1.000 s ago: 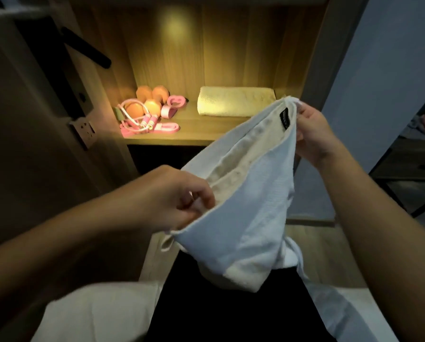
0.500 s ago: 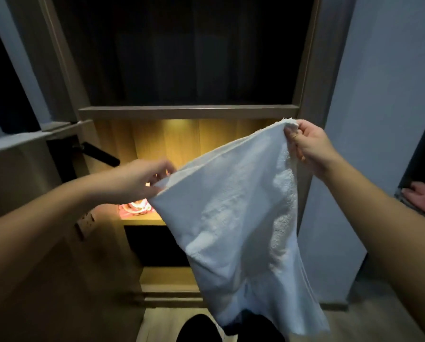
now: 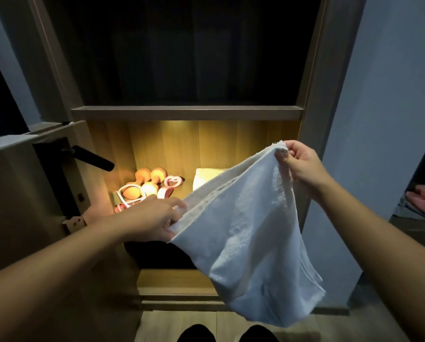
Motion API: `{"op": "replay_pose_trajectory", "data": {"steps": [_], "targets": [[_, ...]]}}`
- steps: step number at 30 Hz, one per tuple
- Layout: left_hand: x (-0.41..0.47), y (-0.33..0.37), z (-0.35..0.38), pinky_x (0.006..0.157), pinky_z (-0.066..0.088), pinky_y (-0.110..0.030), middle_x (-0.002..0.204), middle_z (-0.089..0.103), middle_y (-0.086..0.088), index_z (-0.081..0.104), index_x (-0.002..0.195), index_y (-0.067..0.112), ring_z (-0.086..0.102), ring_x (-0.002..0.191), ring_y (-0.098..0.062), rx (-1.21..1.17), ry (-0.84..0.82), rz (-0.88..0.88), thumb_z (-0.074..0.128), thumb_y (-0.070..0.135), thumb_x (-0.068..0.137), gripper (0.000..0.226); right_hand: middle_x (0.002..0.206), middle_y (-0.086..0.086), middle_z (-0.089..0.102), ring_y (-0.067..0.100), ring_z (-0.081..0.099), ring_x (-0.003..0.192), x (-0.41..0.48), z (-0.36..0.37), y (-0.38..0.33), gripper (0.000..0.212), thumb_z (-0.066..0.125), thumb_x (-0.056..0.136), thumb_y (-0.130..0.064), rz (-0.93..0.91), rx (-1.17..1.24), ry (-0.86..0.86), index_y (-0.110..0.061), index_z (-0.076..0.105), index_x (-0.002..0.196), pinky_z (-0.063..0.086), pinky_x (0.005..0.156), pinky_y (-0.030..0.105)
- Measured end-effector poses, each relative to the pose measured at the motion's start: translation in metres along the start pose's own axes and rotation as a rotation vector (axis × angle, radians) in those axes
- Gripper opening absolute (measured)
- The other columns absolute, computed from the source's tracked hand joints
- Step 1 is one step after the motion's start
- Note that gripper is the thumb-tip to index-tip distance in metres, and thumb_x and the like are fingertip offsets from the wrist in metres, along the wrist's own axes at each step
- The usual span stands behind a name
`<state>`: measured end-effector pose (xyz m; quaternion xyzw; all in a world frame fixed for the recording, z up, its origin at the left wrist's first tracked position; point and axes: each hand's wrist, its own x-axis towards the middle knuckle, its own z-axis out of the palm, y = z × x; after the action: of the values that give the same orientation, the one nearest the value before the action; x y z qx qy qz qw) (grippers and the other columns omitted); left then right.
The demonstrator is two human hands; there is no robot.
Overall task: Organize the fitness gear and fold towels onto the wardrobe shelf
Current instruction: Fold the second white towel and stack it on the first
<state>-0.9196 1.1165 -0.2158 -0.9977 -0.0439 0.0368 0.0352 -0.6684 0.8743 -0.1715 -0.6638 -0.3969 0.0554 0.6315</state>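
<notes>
The lit shelf (image 3: 187,188) at twelve o'clock is carrying orange dumbbells (image 3: 147,181). Left hand (image 3: 152,218) and right hand (image 3: 301,164) are pinching the white towel (image 3: 243,230).

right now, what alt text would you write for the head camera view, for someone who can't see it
A person holds a white towel up by its upper edge, left hand low and right hand higher, in front of a lit wardrobe shelf. On it lie orange dumbbells, pink fitness gear and a folded towel.
</notes>
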Motion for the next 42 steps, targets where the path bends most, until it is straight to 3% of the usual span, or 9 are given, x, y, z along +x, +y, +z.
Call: {"op": "replay_pose_trajectory", "data": {"steps": [4,8,13,20,24,27,32,37,42], "targets": [[0.007,0.006,0.021,0.084,0.052,-0.036,0.103,0.065,0.008,0.067,0.106,0.025,0.057,0.091,-0.012,-0.365,-0.147,-0.039,0.067,0.044,0.083,0.03,0.098,-0.001,0.065,0.013,0.065,0.089,-0.003,0.007,0.01,0.044,0.064,0.075,-0.049,-0.003,0.012,-0.005,-0.019,0.062,0.108,0.056,0.07,0.019],[0.009,0.014,0.041,0.08,0.049,-0.028,0.098,0.067,0.012,0.066,0.106,0.029,0.057,0.086,-0.004,-0.529,-0.206,-0.041,0.068,0.045,0.083,0.028,0.095,-0.002,0.065,0.011,0.065,0.085,-0.003,0.012,0.016,0.038,0.064,0.076,-0.047,-0.01,0.01,-0.024,-0.022,0.062,0.105,0.054,0.068,0.018],[0.017,0.007,0.043,0.075,0.05,-0.042,0.09,0.067,0.001,0.068,0.093,0.018,0.061,0.084,-0.02,-0.548,0.053,-0.173,0.071,0.03,0.083,0.015,0.1,0.0,0.067,0.014,0.067,0.09,0.001,-0.007,0.026,0.037,0.065,0.077,-0.049,0.03,-0.024,0.024,-0.024,0.062,0.104,0.057,0.075,0.029],[-0.007,0.001,-0.005,0.061,0.044,-0.029,0.075,0.059,0.005,0.058,0.075,0.019,0.051,0.069,-0.004,-0.676,0.458,-0.152,0.067,0.0,0.079,0.022,0.097,-0.002,0.069,0.012,0.069,0.087,-0.011,-0.033,0.049,0.038,0.066,0.074,-0.051,0.104,0.052,0.102,-0.025,0.064,0.102,0.053,0.062,0.02],[-0.023,0.024,-0.031,0.055,0.043,-0.021,0.069,0.057,0.0,0.058,0.071,0.011,0.051,0.064,-0.006,-0.977,0.556,-0.123,0.067,0.011,0.065,0.01,0.104,0.0,0.067,0.014,0.067,0.093,-0.015,-0.028,0.056,0.035,0.063,0.078,-0.046,0.15,0.074,0.101,-0.026,0.062,0.106,0.054,0.066,0.02],[-0.03,0.024,-0.054,0.06,0.04,-0.034,0.073,0.055,-0.014,0.056,0.067,0.013,0.047,0.068,-0.018,-0.8,0.463,-0.106,0.068,0.006,0.07,0.014,0.1,-0.001,0.068,0.013,0.068,0.091,-0.018,-0.018,0.06,0.034,0.064,0.079,-0.046,0.146,0.064,0.05,-0.025,0.062,0.105,0.056,0.068,0.022],[-0.037,0.016,-0.08,0.06,0.042,-0.037,0.074,0.056,-0.009,0.057,0.068,0.015,0.049,0.073,-0.033,-0.675,0.452,-0.091,0.063,-0.014,0.076,0.03,0.102,0.0,0.068,0.01,0.068,0.088,-0.013,-0.012,0.053,0.036,0.063,0.079,-0.044,0.131,0.115,0.069,-0.022,0.063,0.107,0.054,0.065,0.018],[-0.041,0.01,-0.098,0.052,0.045,-0.021,0.069,0.058,0.002,0.059,0.068,0.013,0.051,0.064,-0.01,-0.719,0.533,-0.053,0.064,-0.015,0.075,0.03,0.096,0.003,0.067,0.005,0.065,0.081,-0.011,-0.01,0.058,0.037,0.063,0.084,-0.04,0.105,0.02,-0.023,-0.015,0.062,0.111,0.052,0.063,0.019],[-0.045,-0.002,-0.092,0.053,0.042,-0.022,0.07,0.057,-0.004,0.06,0.067,0.018,0.049,0.065,-0.017,-0.73,0.549,-0.064,0.063,-0.016,0.078,0.036,0.091,0.001,0.069,0.009,0.067,0.08,-0.018,-0.006,0.06,0.038,0.064,0.079,-0.04,0.125,0.079,-0.022,-0.014,0.062,0.107,0.052,0.062,0.018]]}}
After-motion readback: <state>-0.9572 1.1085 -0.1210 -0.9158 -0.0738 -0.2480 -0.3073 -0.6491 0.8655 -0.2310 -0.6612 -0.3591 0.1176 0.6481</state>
